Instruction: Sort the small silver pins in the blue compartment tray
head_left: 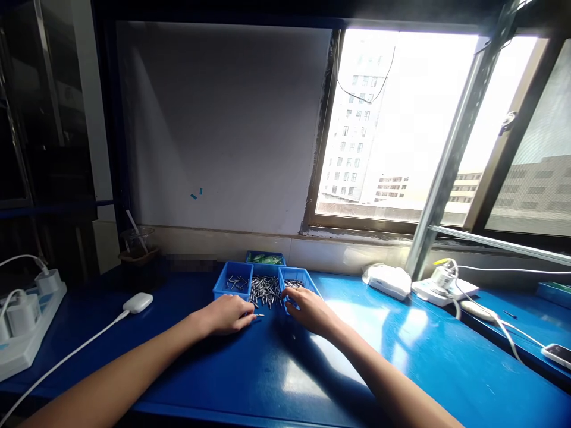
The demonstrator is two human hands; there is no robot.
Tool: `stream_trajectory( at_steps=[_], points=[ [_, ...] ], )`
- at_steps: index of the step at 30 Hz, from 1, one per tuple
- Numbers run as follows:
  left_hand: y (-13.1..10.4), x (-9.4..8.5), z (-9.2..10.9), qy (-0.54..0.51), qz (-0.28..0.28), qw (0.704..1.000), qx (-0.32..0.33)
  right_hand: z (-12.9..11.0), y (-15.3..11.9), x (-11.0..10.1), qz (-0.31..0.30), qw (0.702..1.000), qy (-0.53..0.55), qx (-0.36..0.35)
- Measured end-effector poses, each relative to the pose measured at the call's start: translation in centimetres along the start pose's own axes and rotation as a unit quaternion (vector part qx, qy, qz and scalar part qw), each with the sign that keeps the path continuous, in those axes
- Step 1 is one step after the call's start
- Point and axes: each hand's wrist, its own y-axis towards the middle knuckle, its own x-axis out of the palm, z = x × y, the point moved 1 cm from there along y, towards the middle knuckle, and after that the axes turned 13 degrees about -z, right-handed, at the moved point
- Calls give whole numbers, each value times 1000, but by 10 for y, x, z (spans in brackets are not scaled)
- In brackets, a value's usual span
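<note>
Firstly, blue worktop, front edge crossed by both forearms, room for moving between them. Left bin, some metal pins inside; right bin, pins also; rear bin, green contents. Right hand, at right bin's near side, fingers bent, grasp not discernible. Left hand, pinching a single pin. Loose pin pile, between left and right bins.

Left forearm — slim, bare as far up as I can see, tapering smoothly to a narrow wrist. Right forearm: same build, just as bare. Left hand and right hand bare too, slender fingers, rounded knuckles — finer detail too small to make out from here.
</note>
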Motion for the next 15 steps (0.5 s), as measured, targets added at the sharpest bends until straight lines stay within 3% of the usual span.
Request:
stream_trajectory(
  at_steps=[15],
  points=[
    [-1, 3, 5, 12, 10, 999, 49, 4, 3, 1, 19, 999, -22, -29]
  ],
)
